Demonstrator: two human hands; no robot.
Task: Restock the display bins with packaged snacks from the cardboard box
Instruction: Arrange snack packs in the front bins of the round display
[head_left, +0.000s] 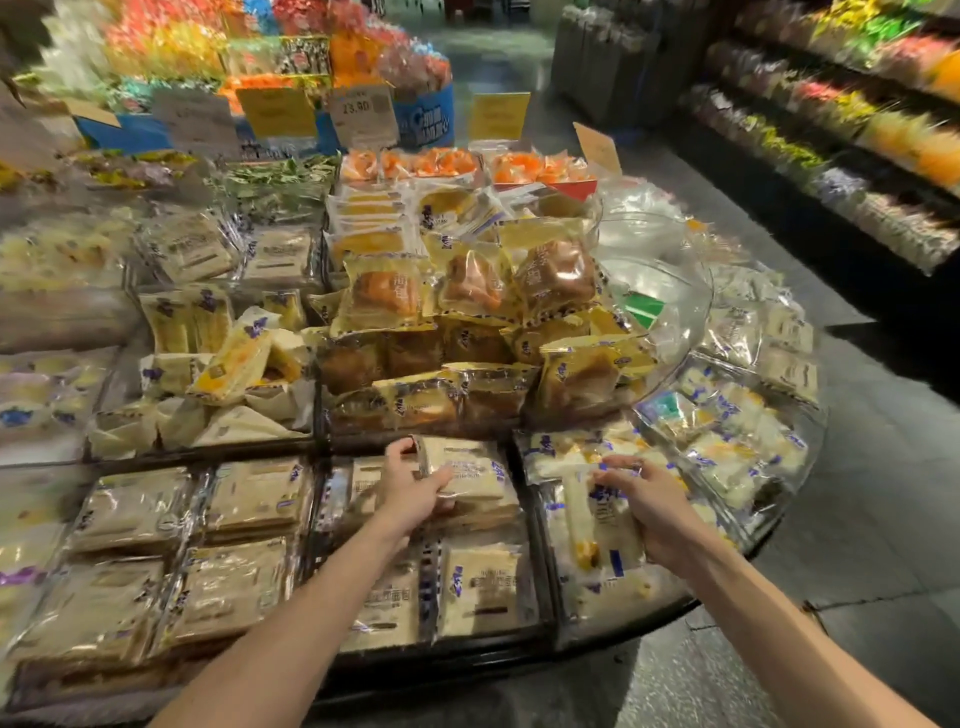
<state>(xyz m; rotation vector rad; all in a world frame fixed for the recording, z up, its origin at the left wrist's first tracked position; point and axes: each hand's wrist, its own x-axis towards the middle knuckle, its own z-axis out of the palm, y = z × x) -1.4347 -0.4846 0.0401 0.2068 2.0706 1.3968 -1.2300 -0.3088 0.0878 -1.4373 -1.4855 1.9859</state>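
**Two packs held over the front bins**

My left hand (413, 491) is clenched on a beige pack (470, 465), with the thumb on its upper edge and the fingers across its face. The pack sits tilted on the stack just under the grip. My right hand (652, 501) grasps a white pack (582, 514) with the fingers curled over its top. This pack lies in the bin on the other side of the black divider (535, 545). The box is not in view.

I judge the step in hand is to seat both packs. I would lay the beige pack flat, label up like the packs nearer to me, and square it with the stack before I let go. The wrappers look slippery, so a loose pile may slide. The white pack should go down along its neighbours, not over the divider.

Beyond both hands there is a heap of buns (467, 291), and to its right a clear wall (675, 291). Farther away stand price cards (363, 114) and bright sweets. Right of my right hand I see grey floor (857, 519) and a dark shelf (857, 119).
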